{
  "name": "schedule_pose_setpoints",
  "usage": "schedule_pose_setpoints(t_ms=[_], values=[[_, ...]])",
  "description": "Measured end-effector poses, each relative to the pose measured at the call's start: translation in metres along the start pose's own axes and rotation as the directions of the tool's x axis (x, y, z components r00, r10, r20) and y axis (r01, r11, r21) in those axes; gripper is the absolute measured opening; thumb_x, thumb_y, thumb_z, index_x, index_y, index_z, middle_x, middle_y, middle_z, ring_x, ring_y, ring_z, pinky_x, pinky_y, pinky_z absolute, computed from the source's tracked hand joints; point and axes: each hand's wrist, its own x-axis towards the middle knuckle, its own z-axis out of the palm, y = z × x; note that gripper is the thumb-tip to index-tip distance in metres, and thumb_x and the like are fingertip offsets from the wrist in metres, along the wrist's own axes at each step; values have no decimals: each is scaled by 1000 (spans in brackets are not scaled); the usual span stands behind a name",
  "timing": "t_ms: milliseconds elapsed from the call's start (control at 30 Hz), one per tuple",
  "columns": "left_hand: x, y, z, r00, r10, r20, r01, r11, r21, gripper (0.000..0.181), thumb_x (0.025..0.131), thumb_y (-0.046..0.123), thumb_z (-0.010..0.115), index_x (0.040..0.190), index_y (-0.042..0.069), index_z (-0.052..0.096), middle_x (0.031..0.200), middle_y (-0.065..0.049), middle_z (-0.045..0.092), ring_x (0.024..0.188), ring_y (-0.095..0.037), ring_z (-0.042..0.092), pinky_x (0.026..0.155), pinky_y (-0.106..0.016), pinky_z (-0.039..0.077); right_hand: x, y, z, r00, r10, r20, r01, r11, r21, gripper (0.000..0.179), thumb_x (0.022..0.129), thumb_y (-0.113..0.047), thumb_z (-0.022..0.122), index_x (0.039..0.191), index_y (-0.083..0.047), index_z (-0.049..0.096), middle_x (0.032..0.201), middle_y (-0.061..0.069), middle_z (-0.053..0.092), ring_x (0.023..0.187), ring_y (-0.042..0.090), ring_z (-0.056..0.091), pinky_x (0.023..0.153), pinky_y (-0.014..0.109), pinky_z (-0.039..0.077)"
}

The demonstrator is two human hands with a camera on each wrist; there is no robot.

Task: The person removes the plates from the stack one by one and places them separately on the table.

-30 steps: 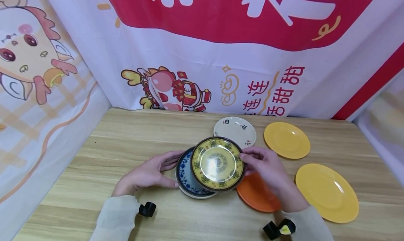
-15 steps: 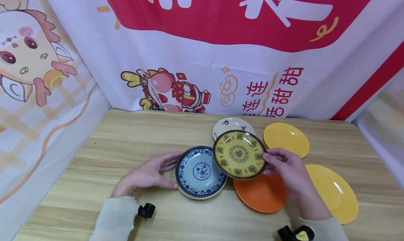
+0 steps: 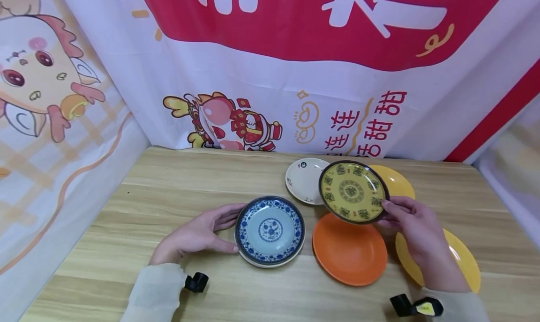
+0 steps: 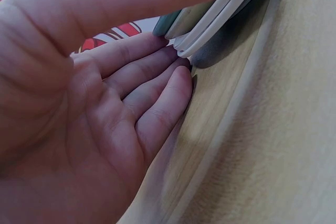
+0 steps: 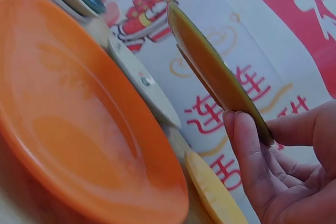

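Observation:
In the head view my right hand (image 3: 415,221) pinches the rim of a yellow patterned plate (image 3: 353,192) with a dark edge, thumb on top and fingers beneath. The right wrist view shows this plate (image 5: 218,72) edge-on, raised above the orange plate (image 5: 79,114). My left hand (image 3: 206,230) rests at the left side of a stack topped by a blue-and-white patterned plate (image 3: 270,230). Seen from the left wrist, fairly straight fingers (image 4: 157,108) touch the rims of the stacked plates (image 4: 215,19), with the thumb stretched along the other side.
An orange plate (image 3: 350,254) lies right of the stack. Behind it are a small white plate (image 3: 303,183) and a yellow plate (image 3: 394,179), both partly covered by the held plate. Another yellow plate (image 3: 464,261) lies at right under my forearm. A printed cloth (image 3: 253,69) hangs behind the table.
My right hand has carried the yellow patterned plate from over the stack rightward and back, uncovering the blue-and-white plate and then the orange one. My left hand stays at the stack.

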Motion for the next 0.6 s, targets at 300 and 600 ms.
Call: schedule_pose_setpoints(t_ms=[300,600], values=[[1,0,1,1000,0,-4,0,1000,7,100,83,9,90,167,13,37,175,-16,34,161,-45,32,133,-61,28,8,15,-26,998,-33,-49,40,989,145,44,107,-24,68,141,2,53,98,-13,67,84,5,73,80,21,67],[1,-2,0,1000,0,-8,0,1000,19,100,83,11,91,167,14,38,175,-15,36,161,-44,33,133,-60,29,12,26,-55,991,-46,-123,88,928,362,17,103,-11,71,92,-23,75,89,-10,73,76,9,75,71,23,67]])
